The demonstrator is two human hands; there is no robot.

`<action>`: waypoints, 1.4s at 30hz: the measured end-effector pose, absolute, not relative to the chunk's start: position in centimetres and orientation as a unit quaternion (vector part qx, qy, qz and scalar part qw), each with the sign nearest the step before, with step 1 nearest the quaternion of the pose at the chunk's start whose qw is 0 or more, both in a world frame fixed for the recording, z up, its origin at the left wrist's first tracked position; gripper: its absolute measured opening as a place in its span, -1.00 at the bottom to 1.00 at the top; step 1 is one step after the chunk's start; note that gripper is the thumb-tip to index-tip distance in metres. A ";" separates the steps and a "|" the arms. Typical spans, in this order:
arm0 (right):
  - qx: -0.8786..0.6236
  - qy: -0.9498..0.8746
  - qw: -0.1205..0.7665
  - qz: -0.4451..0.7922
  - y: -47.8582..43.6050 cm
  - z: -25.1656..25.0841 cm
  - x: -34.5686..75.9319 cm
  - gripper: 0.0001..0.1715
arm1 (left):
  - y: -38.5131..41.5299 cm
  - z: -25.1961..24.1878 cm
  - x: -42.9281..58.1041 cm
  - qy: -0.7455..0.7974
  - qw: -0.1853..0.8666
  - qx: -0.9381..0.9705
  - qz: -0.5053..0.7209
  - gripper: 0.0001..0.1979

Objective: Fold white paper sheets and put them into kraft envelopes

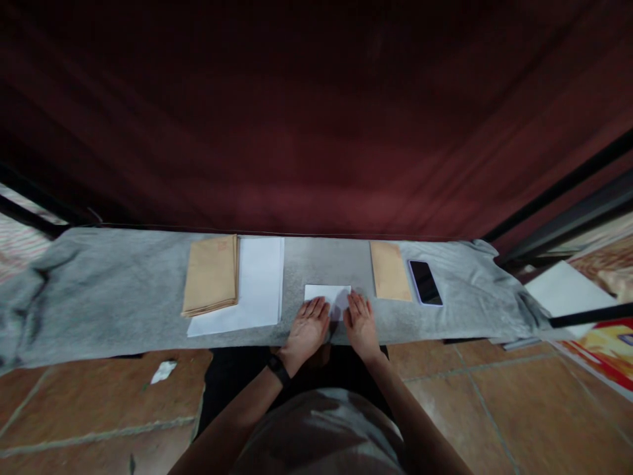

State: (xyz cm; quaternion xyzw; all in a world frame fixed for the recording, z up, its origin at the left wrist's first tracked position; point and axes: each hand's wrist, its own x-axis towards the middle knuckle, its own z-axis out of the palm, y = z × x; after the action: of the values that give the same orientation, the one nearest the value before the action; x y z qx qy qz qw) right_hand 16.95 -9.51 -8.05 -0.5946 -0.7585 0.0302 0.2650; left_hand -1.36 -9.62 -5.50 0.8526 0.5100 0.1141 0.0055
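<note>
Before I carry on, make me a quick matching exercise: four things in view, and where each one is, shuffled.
Things:
1. Phone
2. Brown envelope stack
3. Small white paper
4. Dark wristband

Places:
A. Partly under the left hand
B. Around the left wrist
C. Right of the single brown envelope
D. Partly covering larger white sheets

Pairs: 1-C, 2-D, 3-A, 4-B

Black wristband [278,370], greyish top [324,432], dark legwear [228,381]

Dim o/all; maroon cloth [306,132] near-blk up top; soft shadow on small paper [316,291]; edges stretched.
</note>
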 end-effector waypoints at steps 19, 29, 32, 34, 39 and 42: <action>-0.590 -0.790 0.159 -0.041 -8.8 -8.9 16.7 -0.33 | -8.6 -6.6 -0.7 0.578 -0.004 0.803 0.145 -0.40; -0.569 -0.800 0.190 0.011 -8.2 -8.3 16.2 -0.43 | -9.4 -5.5 -1.8 0.456 0.027 0.882 0.120 -0.52; -0.507 -0.837 0.197 0.055 -7.7 -8.1 15.5 -0.42 | -9.4 -5.2 -1.9 0.448 0.041 0.886 0.109 -0.52; -0.479 -0.854 0.190 0.069 -7.4 -8.1 15.4 -0.41 | -9.4 -5.0 -1.9 0.442 0.048 0.889 0.107 -0.53; -0.466 -0.870 0.157 0.039 -6.7 -8.3 16.3 -0.44 | -9.7 -4.6 -2.3 0.421 0.056 0.900 0.101 -0.56; -0.467 -0.872 0.142 0.026 -6.0 -8.1 16.6 -0.44 | -9.7 -4.4 -2.4 0.417 0.057 0.902 0.095 -0.54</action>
State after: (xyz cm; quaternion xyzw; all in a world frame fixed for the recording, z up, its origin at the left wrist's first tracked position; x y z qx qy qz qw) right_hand 16.57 -6.02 -8.10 -0.4674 -0.8721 0.0262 0.1424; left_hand -2.41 -9.69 -4.42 0.9022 0.4168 0.0949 0.0567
